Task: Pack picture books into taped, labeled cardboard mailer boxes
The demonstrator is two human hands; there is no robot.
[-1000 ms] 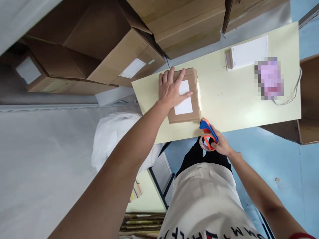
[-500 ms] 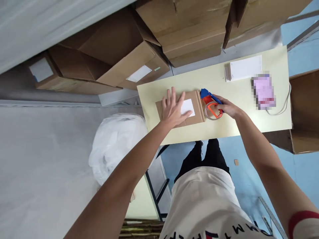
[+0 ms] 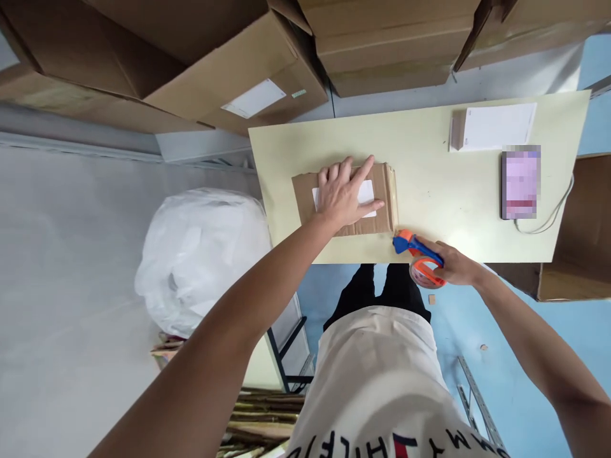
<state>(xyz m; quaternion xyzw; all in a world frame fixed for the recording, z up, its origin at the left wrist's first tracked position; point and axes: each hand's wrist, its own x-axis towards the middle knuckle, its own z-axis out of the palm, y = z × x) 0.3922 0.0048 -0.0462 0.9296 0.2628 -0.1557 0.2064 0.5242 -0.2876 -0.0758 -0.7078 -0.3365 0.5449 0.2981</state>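
A flat cardboard box (image 3: 383, 191) with a white label lies on the pale yellow table (image 3: 286, 143). Spread across its top, my left hand (image 3: 341, 194) presses on the label and keeps its fingers apart. My right hand (image 3: 453, 262) is wrapped round a blue and orange tape dispenser (image 3: 405, 242) at the table's front edge. The dispenser's head sits by the box's near right corner, while its tape roll hangs over the edge. Along the box's right end runs a shiny strip that looks like tape.
Behind the table stand large cardboard boxes (image 3: 391, 48). A white pad of labels (image 3: 499, 127) and a blurred phone-like device (image 3: 520, 184) with a cable lie at the right. An open carton (image 3: 573, 254) stands beyond. White plastic wrap (image 3: 205, 248) bulges at the left.
The tape dispenser has come down along the box's right end, from its far corner to past the near corner, in my right hand. My left hand has shifted slightly right on the box.
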